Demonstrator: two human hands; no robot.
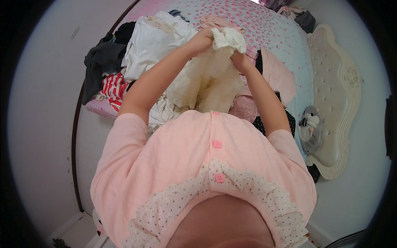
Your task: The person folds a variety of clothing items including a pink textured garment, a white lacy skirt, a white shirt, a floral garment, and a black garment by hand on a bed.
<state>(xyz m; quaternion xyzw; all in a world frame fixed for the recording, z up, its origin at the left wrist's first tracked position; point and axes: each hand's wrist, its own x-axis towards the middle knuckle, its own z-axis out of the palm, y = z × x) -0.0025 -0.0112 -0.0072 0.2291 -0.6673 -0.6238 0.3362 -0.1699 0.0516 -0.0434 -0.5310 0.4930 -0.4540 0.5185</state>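
Observation:
A cream tulle dress (214, 77) hangs from both of my hands, its sheer skirt spreading down toward my chest. My left hand (206, 38) grips the dress at the left of its white upper part (228, 39). On the other side my right hand (240, 62) holds it just below that bunched white cloth; the fingers are mostly hidden. White satiny clothing (152, 43) lies on the bed to the left of the dress. To the right, beneath and beyond my right forearm, are a light pink garment (277, 74) and a dusty pink textured piece (245, 108).
Dark grey clothing (107, 59) and a red-and-white striped garment (113, 88) lie at the bed's left edge. A grey plush toy (311, 128) leans near the tufted cream headboard (328, 93). Floral bedding (248, 18) covers the far side. Black polka-dot cloth (291, 121) sits by my right arm.

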